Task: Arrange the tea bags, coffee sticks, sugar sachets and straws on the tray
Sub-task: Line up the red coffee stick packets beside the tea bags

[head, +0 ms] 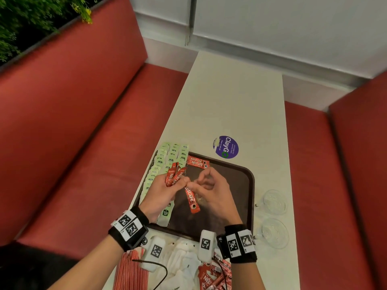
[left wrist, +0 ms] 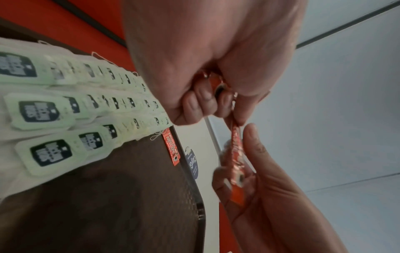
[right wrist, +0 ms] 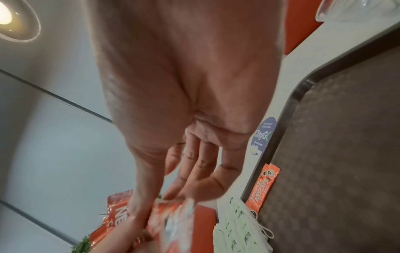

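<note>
The left hand [head: 161, 191] is curled round a small bunch of red coffee sticks [head: 173, 174] that fan up out of its fist toward the upper part of the frame, while the right hand [head: 211, 189] pinches one single coffee stick [head: 192, 200] by its top end between thumb and forefinger — that stick hangs down at a slight tilt over the middle of the tray, its other fingers loosely bent. The two hands meet just about fingertip to fingertip at the centre of the head view. Below them lies the dark brown tray [head: 240, 176] on a pale table [head: 230, 101]. Along the tray's left side run three overlapping rows of pale green tea bags [head: 165, 160], and at its upper edge two coffee sticks lie flat side by side [head: 198, 162]. Just past the tray's top right corner is a round purple sticker [head: 226, 147]. Right of the tray sit two clear plastic lids [head: 274, 216]. At the bottom of the frame — nearest the person — lie red-striped straws [head: 129, 271], white sachets [head: 182, 262] and a loose heap of more coffee sticks [head: 215, 275].
</note>
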`<state>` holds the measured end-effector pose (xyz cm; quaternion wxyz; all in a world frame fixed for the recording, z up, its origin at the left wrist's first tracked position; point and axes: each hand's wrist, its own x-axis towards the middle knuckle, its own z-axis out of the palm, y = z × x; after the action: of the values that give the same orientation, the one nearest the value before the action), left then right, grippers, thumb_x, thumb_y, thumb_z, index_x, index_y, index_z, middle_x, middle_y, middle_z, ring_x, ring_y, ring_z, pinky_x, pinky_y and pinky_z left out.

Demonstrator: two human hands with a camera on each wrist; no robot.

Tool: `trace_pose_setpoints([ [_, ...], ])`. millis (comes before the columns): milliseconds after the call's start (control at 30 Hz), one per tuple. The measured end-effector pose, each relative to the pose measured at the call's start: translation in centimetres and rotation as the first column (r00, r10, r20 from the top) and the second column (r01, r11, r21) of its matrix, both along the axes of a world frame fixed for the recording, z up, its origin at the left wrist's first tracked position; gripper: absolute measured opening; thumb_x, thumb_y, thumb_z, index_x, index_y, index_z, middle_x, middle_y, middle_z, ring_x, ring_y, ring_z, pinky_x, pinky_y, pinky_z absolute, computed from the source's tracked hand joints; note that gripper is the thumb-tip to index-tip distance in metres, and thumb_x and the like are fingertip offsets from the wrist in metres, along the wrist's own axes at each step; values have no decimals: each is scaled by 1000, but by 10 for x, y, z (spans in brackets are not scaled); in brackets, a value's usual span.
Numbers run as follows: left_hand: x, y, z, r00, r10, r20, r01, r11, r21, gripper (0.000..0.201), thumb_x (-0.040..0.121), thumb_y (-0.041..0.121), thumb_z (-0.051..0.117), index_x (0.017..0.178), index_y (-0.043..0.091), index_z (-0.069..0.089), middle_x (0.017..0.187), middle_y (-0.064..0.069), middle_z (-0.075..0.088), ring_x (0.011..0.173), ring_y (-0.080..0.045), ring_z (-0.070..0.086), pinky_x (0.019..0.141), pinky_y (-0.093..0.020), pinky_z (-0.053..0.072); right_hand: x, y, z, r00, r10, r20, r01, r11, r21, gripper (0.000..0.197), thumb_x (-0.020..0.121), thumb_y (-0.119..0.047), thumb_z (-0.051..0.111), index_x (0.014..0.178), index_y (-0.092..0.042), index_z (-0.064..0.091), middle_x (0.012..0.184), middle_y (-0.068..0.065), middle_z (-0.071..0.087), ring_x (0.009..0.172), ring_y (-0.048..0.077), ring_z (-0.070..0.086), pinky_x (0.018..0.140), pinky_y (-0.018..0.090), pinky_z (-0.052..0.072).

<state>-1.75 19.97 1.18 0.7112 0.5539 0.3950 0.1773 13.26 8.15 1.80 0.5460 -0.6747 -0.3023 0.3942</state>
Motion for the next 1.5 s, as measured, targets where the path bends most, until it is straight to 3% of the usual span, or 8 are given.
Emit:
trace_pose_setpoints([
  [100,4,4,-8,989,151,2,-151,989,8,16,100,30,76,98,15,80,58,8,47,54,-13,34,54,-31,31,-7,-6,-7,996,-23,-89,25,1000,13,36,91,-22,90,111,-13,61,101,12,80,93,32,81,82,42,65],
  [367,5,3,-23,954,291,76,-274,945,-180,10,103,29,73,100,22,79,68,3,28,57,-12,22,55,-30,20,0,-15,-31,924,-310,-224,339,936,99,14,94,-7,83,107,-8,80,96,25,78,86,34,74,89,49,59],
  [567,8,2,-21,949,303,83,-279,935,-221,20,104,31,70,117,16,76,68,8,35,58,-10,25,57,-32,22,7,-17,-29,950,-278,-144,288,956,55,20,98,-20,82,117,-19,82,107,12,81,102,32,78,96,51,64],
  [700,16,0,-16,947,305,99,-279,935,-220,14,104,34,70,107,21,75,67,7,32,60,-12,24,59,-34,20,5,-12,-32,952,-256,-169,265,964,31,16,97,-18,82,112,-14,81,101,17,80,100,41,77,95,55,64],
  [967,8,8,-24,960,280,27,-265,933,-243,36,104,27,71,134,11,59,60,20,52,54,-8,25,52,-26,26,45,3,-66,860,-496,116,509,849,-143,4,100,-29,79,104,-29,79,93,-6,82,82,11,76,64,26,59],
  [1133,-4,5,-31,974,224,-34,-226,943,-246,31,105,25,69,133,18,59,57,20,46,53,-5,29,53,-24,30,63,28,-104,864,-428,266,495,817,-294,9,98,-27,79,94,-33,75,88,-11,78,92,8,72,103,46,58],
  [1333,-14,-1,-44,980,189,-52,-196,938,-285,34,105,25,70,136,21,58,83,5,50,55,-7,31,57,-27,31,59,46,-125,854,-326,405,476,803,-358,5,100,-32,75,102,-30,72,89,-13,73,111,23,67,94,39,53],
  [1500,-17,-4,-47,984,171,-57,-180,937,-300,32,105,24,69,135,26,60,97,3,58,57,-7,35,60,-28,32,56,51,-128,810,-274,518,496,792,-356,9,99,-35,74,99,-32,65,88,-13,70,103,21,68,91,44,60],
])
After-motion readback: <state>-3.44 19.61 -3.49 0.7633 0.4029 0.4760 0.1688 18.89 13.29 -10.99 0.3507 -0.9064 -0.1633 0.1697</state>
